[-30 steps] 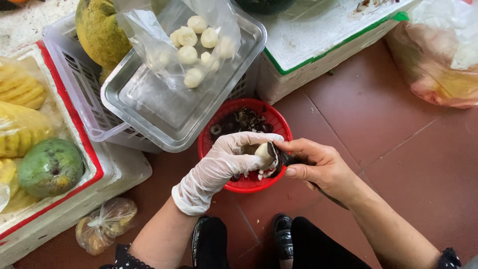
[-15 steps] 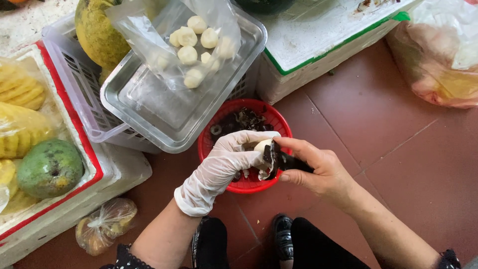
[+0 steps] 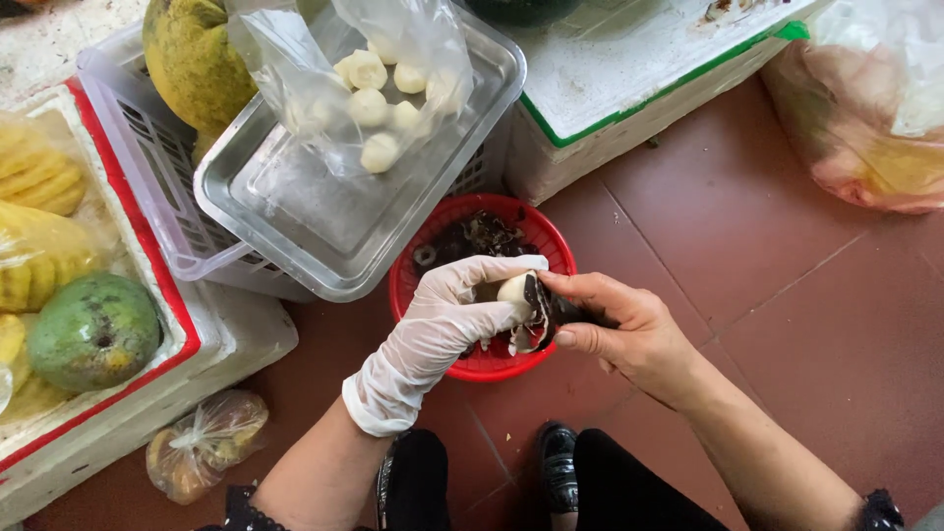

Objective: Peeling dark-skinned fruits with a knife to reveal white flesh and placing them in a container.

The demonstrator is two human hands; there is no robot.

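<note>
Gloved left hand (image 3: 442,329) pinches white nut (image 3: 515,289); bare right hand (image 3: 629,329) pinches dark peel (image 3: 544,313) above red basket (image 3: 425,305). Risk: slick nut slips, drops among peelings.

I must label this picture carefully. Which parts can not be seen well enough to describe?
- Head view: whatever the right hand grips against the white piece is covered by its fingers.
- The dark peels in the red basket are partly hidden under the gloved left hand.
- The pink bag is cut off by the right edge; its contents are blurred.
</note>
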